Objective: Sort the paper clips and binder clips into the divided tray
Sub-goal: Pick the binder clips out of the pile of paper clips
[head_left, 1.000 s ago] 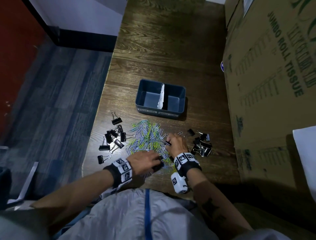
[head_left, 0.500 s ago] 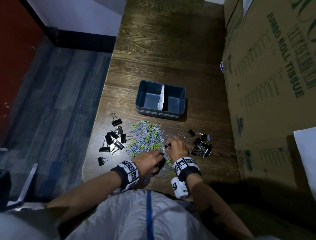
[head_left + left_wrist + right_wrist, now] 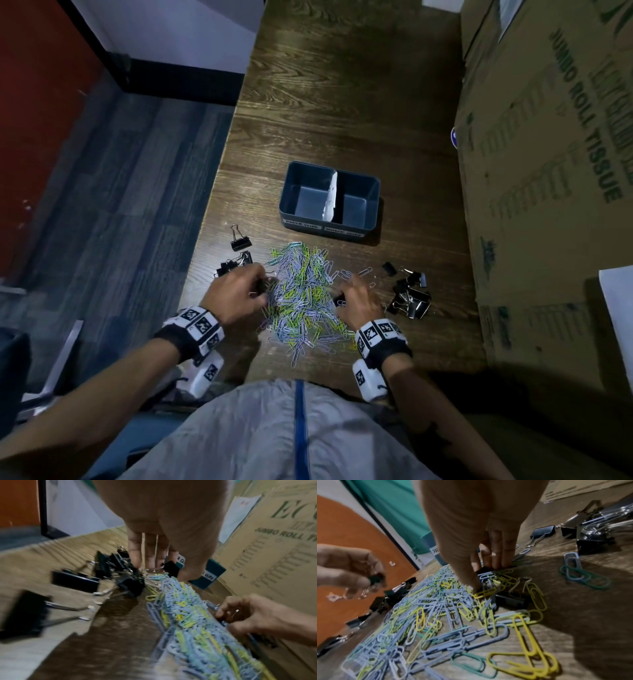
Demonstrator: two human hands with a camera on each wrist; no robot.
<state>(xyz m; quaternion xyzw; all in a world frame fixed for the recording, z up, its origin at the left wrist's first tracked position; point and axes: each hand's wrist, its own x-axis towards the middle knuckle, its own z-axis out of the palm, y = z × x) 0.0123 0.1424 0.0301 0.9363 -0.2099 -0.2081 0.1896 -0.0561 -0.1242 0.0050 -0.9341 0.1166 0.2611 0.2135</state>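
A pile of blue, yellow and green paper clips [image 3: 301, 294] lies in front of the dark divided tray [image 3: 371, 192], whose two compartments look empty. Black binder clips lie in a left group [image 3: 236, 263] and a right group [image 3: 411, 296]. At the pile's left edge my left hand [image 3: 262, 286] pinches a black binder clip [image 3: 170, 568] between thumb and fingers, just above the table. My right hand [image 3: 342, 296] reaches down into the pile's right side, its fingers curled on a black binder clip [image 3: 483, 569] that lies among the paper clips.
A tall cardboard box [image 3: 548, 171] stands along the table's right side, close to the right binder clips. The table's left edge [image 3: 205, 240] runs just beyond the left binder clips, with floor below. Bare wood lies beyond the tray.
My left hand has moved left and away from me, from the pile's near middle to its left edge beside the binder clips. The right hand has stayed at the pile's right side.
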